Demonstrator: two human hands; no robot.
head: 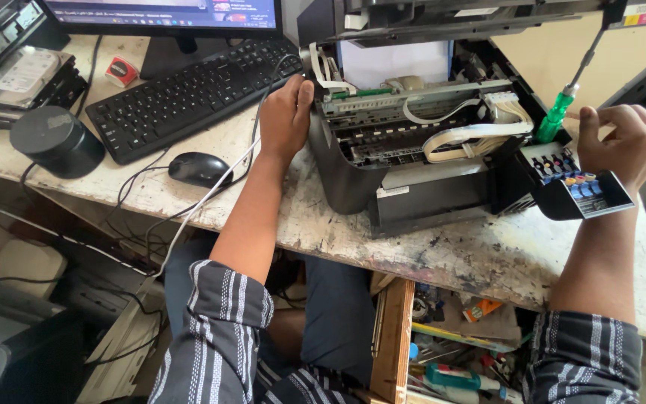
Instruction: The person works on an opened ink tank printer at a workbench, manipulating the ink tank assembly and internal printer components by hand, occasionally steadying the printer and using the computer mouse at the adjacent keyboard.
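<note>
Opened printer [413, 142] sits on the worktable [472, 254], between both hands. Left hand [285, 112] rests on the printer's left corner; keyboard [188, 93] and mouse [200, 168] lie left of it, monitor [166, 19] behind them. Right hand [626, 142] is against the ink tank unit [577, 187] at the printer's right side; screwdriver [562, 112] stands upright just left of that hand. Open drawer [450, 344] is below, between the forearms.

head cam | looks steeply down | close over worktable [443, 254]

Both forearms are stretched forward, sleeves rolled up. The left hand [285, 112] is laid flat, fingers closed; the right hand [626, 142] is loosely curled.
</note>
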